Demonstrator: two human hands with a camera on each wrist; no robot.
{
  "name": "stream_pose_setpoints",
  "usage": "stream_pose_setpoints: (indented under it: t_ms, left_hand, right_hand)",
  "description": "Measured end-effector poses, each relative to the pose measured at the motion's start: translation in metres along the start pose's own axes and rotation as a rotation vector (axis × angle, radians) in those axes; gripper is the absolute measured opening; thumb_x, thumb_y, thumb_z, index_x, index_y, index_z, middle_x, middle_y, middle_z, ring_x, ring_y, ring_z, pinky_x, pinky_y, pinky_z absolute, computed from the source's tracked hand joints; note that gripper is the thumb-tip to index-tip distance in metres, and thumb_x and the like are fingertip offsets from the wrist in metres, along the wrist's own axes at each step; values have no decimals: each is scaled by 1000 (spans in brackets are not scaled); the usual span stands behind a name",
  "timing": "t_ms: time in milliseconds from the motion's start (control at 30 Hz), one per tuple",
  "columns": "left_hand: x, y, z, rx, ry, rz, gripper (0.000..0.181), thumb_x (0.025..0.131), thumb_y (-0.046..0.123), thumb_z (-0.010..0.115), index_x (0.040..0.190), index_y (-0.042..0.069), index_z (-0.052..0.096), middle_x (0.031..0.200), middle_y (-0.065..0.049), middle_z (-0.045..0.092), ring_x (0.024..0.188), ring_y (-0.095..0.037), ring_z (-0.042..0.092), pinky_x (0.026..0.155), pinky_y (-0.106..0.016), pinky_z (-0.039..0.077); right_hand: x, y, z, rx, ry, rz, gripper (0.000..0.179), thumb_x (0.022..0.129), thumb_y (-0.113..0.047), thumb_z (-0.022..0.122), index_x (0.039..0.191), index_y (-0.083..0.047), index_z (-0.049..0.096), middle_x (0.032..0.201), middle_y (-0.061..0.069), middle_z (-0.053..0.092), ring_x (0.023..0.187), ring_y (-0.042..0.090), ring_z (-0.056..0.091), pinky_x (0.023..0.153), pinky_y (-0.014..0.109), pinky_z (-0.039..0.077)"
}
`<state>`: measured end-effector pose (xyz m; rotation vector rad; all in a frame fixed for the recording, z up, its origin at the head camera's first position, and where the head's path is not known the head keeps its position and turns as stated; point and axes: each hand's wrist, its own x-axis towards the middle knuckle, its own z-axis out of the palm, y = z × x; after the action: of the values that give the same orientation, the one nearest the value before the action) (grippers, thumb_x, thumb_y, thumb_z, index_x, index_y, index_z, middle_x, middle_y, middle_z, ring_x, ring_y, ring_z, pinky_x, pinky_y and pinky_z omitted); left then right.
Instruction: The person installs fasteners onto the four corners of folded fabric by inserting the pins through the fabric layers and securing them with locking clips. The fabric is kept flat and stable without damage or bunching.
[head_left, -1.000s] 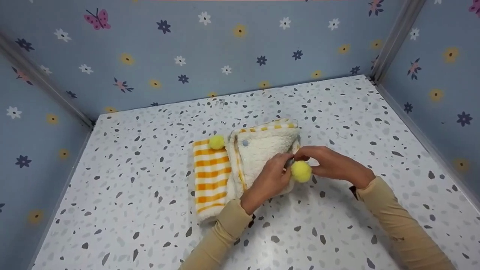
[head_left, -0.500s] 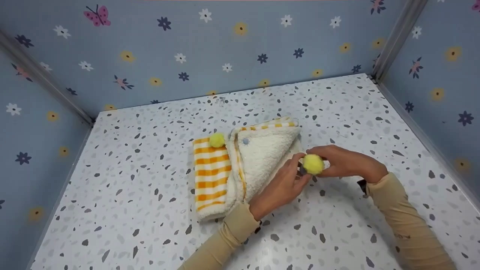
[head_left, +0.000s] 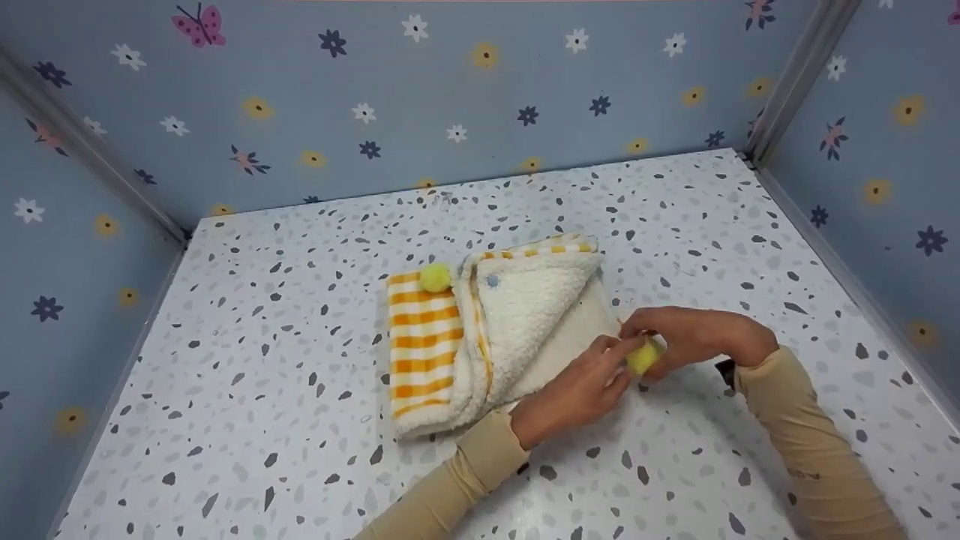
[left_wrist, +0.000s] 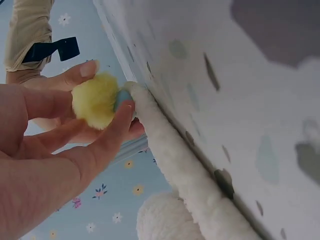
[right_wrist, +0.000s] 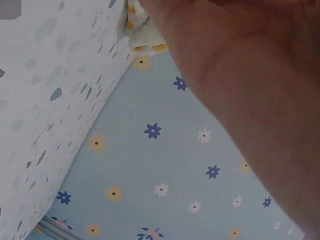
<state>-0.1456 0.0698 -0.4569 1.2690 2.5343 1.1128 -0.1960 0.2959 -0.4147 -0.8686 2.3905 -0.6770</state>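
A folded gingham cloth [head_left: 424, 352], yellow-orange and white with fluffy white fleece [head_left: 529, 319] on its inner side, lies on the speckled table. At its right corner my left hand [head_left: 574, 394] and right hand [head_left: 701, 337] meet around a yellow pompom [head_left: 643, 358]. In the left wrist view, a left fingertip presses a blue button [left_wrist: 122, 99] beside the pompom, at the end of a white fleece edge [left_wrist: 170, 145]. Right fingers wrap behind the pompom. A second pompom [head_left: 435, 277] and a blue-grey snap [head_left: 492, 280] show on the cloth. The right wrist view mostly shows my forearm, hiding the fingers.
Blue panels with printed flowers [head_left: 420, 90] wall the table at the back and both sides. Speckled tabletop [head_left: 262, 360] extends around the cloth. A metal corner post [head_left: 795, 82] stands at the back right.
Both hands have moved right and slightly toward me with the pompom. More of the flat cream layer beneath the folded fleece now shows at the cloth's right side.
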Motion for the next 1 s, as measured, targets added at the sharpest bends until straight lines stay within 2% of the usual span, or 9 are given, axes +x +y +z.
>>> stream_pose_setpoints:
  t_ms: [133,200,333,467,533,667,833,1000]
  left_hand:
    - [-2,0,-1,37,29,-8,44,106,12,56,149,4,49,127,-15,57,102,-17,60,87,-22,49]
    - [-3,0,-3,67,69,-13,39,106,13,58,143,3,54,124,-15,59,100,-17,61,85,-21,50]
    - [-4,2,-13,181,193,-35,31,104,14,62,132,2,62,114,-12,63,98,-20,64,83,-24,53]
    - [-7,2,-31,323,344,-76,25,101,15,67,122,2,67,107,-11,65,95,-25,65,81,-31,55]
    - [-9,0,-42,366,396,-115,24,100,16,69,119,1,68,105,-12,66,94,-27,65,80,-34,55]
    - [-14,-9,-67,446,463,-219,26,99,18,69,119,1,69,105,-14,66,93,-30,63,81,-38,54]
    - [-21,-26,-93,580,553,-324,29,99,18,70,120,-1,69,108,-17,65,95,-33,61,79,-43,52]
    - [-29,-40,-106,681,567,-418,32,99,21,70,120,-3,66,110,-21,63,94,-35,59,79,-44,52]
  right_hand:
    - [0,-3,-3,-17,15,-20,41,86,-29,85,118,-8,70,118,1,68,110,24,62,97,47,49]
    - [0,-3,-4,-12,27,-4,42,89,-36,81,118,-9,71,119,1,69,113,28,63,98,51,49]
    - [3,-3,-6,11,73,-1,37,95,-38,74,117,-7,72,118,3,70,113,30,64,98,56,49]
    - [14,-4,-5,-15,174,-75,26,100,-28,70,112,-5,72,111,3,72,104,24,67,93,54,51]
    - [22,-7,-6,-37,231,-107,22,100,-23,69,111,-4,72,109,3,72,102,23,67,91,53,52]
    - [34,-14,-9,-56,317,-163,19,99,-15,70,113,-1,71,110,9,71,106,30,67,92,54,52]
    - [51,-24,-14,-97,382,-224,27,97,-12,72,119,2,68,117,16,69,114,36,63,98,53,50]
    - [72,-33,-19,-103,405,-245,36,100,-18,70,128,2,62,127,18,62,122,36,58,101,52,47]
